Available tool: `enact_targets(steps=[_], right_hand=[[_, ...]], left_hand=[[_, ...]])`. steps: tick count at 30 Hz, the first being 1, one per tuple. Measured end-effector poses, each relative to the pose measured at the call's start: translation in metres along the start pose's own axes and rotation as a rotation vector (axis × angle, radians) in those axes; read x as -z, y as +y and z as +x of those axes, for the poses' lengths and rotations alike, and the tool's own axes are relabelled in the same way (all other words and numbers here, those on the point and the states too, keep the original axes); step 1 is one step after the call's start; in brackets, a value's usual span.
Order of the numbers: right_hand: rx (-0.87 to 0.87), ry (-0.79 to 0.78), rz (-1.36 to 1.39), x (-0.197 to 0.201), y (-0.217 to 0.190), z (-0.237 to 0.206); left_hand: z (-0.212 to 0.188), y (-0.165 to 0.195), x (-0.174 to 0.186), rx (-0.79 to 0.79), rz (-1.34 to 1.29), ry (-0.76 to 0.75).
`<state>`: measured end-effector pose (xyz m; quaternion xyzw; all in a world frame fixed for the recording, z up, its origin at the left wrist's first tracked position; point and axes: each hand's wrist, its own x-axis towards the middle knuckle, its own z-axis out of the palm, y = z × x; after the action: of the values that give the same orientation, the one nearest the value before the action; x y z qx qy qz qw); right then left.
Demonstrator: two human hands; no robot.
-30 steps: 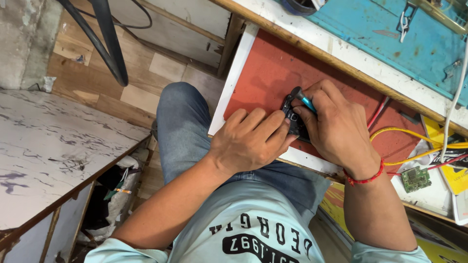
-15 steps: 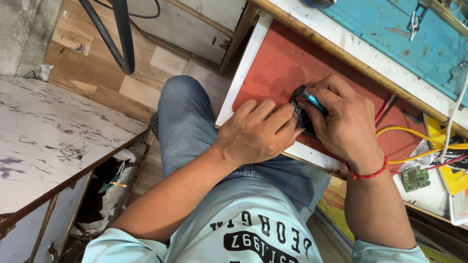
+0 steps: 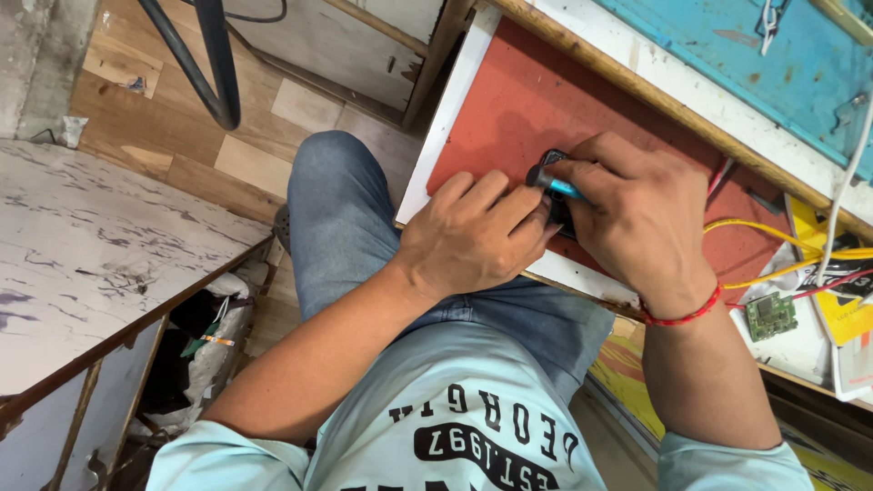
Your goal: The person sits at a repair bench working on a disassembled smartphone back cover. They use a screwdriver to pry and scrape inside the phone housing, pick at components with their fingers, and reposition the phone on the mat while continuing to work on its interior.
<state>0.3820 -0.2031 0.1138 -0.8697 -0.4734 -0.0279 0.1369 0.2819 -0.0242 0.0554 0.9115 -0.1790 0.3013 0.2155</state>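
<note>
Just between both hands' fingers (image 3: pixel 509 211): black device (image 3: pixel 551 162)

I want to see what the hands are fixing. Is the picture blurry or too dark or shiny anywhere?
Head view: sharp, evenly lit, no strong glare. The left hand and right hand cover most of the small dark device, so it stays hard to make out. Only the blue-tipped tool peeks out. The space under the marbled table is shadowed.

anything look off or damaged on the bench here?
Mild clutter only: a bare green circuit board lies loose on papers beside tangled yellow wires. The teal panel is scuffed. Both hands, left hand and right hand, hold a small black device.
</note>
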Motion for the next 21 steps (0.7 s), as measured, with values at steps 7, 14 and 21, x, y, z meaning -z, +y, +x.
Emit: enact_targets(steps=[7,14,21], right_hand=[[0.026,0.003,0.019,-0.001,0.0,-0.006],[-0.164,0.005,0.302,-0.008,0.005,-0.006],[-0.192,0.027,0.377,-0.014,0.013,-0.012]], left_hand=[[-0.001,0.001,0.002,-0.023,0.045,0.032],[0.001,0.002,0.002,-0.005,0.013,0.04],[0.001,0.003,0.002,0.0,0.011,0.019]])
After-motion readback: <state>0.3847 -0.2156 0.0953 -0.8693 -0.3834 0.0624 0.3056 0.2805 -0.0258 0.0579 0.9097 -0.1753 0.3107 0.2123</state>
